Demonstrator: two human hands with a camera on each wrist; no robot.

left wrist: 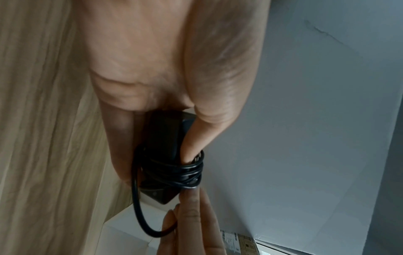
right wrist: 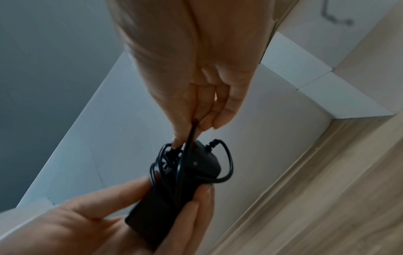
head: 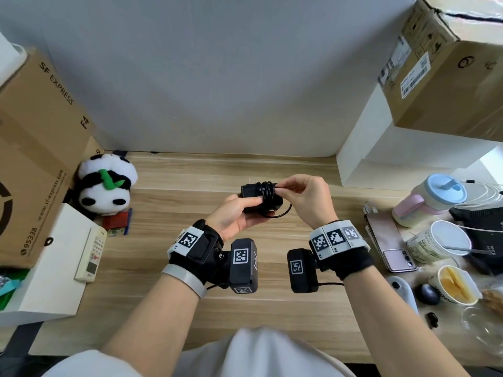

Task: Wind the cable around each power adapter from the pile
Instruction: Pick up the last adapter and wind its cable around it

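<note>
Left hand (head: 231, 213) gripped the power adapter (head: 251, 192) above the worktop (head: 272, 308); right hand (head: 307, 198) pinched its wound cable (head: 268, 190).

Your hands (head: 268, 205) meet above the centre of the surface (head: 245, 308), around the power adapter (head: 255, 195). Far left lies the plush panda (head: 106, 183); at right, the phone (head: 388, 242) and paper cup (head: 438, 240).

Your head view is evenly bright, soft shadows on the bench (head: 190, 268), edges bowed by the wide lens. Your wrist views are dimmer, soft, slightly blurred.
</note>
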